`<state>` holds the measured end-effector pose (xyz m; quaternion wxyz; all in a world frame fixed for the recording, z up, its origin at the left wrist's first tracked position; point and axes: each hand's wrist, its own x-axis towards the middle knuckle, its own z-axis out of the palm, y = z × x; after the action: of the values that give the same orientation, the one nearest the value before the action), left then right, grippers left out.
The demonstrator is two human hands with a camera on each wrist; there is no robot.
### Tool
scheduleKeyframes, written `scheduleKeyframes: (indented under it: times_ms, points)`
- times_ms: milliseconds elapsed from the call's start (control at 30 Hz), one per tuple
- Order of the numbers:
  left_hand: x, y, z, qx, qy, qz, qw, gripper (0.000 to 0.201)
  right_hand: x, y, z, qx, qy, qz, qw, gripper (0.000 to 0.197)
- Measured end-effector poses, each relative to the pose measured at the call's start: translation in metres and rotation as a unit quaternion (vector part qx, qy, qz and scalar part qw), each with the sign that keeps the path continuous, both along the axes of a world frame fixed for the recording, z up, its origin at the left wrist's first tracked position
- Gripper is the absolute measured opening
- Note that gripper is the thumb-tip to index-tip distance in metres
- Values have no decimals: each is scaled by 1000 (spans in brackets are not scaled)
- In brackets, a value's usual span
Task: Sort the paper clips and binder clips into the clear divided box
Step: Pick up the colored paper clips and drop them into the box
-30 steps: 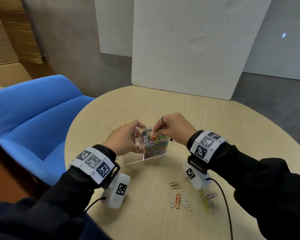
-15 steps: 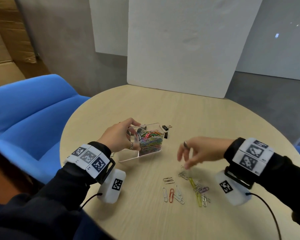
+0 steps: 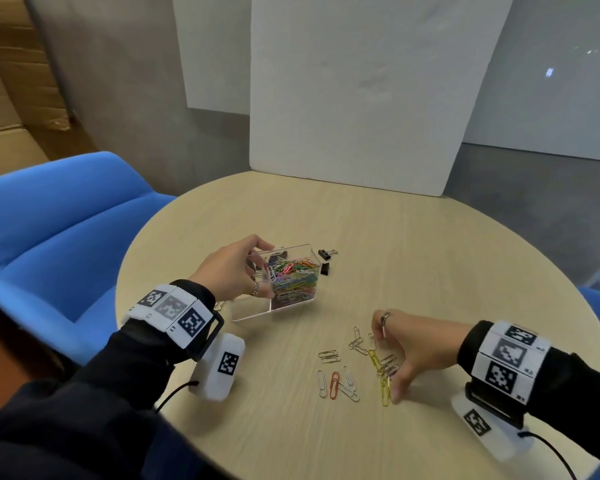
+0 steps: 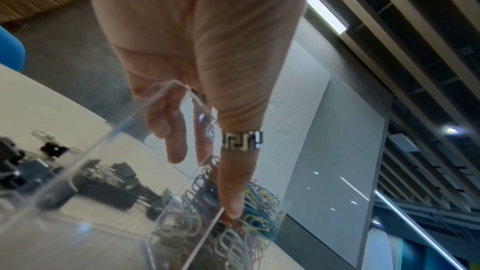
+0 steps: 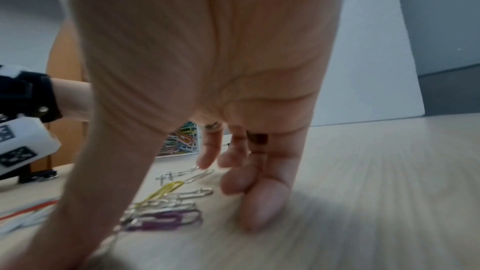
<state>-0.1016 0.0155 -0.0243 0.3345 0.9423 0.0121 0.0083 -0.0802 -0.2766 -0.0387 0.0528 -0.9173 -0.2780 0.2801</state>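
1. The left hand is gripping the left wall of the clear divided box, thumb on the near side and fingers curled over the far rim; the box is sitting near the middle of the round tabletop.
2. The right hand is arching over loose paper clips toward the near edge, thumb and fingertips spread and touching down, grasping nothing.
3. The box is rigid transparent plastic; coloured wire paper clips are filling its right compartment.
4. The left wrist view is showing black binder clips in the neighbouring compartment, largely hidden in the head view.
5. Two black binder clips are lying just beside the box's far right corner.
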Motion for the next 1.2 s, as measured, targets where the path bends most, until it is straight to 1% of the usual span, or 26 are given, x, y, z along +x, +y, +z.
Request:
scheduleKeyframes:
  times_ms: [100,167,200,267,333,400,500,633,767,867,967,1100,1200]
  points:
    - [0,0,0,1,0,1,1000,69,10,8,1,22,-26,11,999,82]
    - [0,0,0,5,1,1,1000,69,14,11,3,50,-14,16,999,87]
    - [0,0,0,7,1,1,1000,69,16,12,3,55,-6,27,998,85]
    - [0,0,0,9,2,0,1000,69,17,13,4,44,6,62,997,72]
    - [0,0,0,9,3,-2,1000,69,17,13,5,37,9,78,996,63]
    - [0,0,0,8,3,-2,1000,69,17,12,4,42,9,80,996,56]
    - [1,0,0,11,3,-1,1000,68,19,7,2,70,6,77,995,39]
    - [0,0,0,19,-1,0,1000,68,16,3,-1,115,2,48,992,22]
    - [0,-1,1,22,0,-1,1000,68,13,7,0,109,-4,46,993,9]
    - [-1,-1,1,21,2,0,1000,68,12,13,0,76,-8,63,995,2]
    - [-1,-1,1,22,3,1,1000,68,13,16,-3,46,-28,81,995,10]
    - [-1,-2,2,20,4,0,1000,67,12,17,-3,4,-51,106,993,8]
    - [-1,-1,1,20,0,0,1000,67,15,23,8,19,-78,107,991,11]
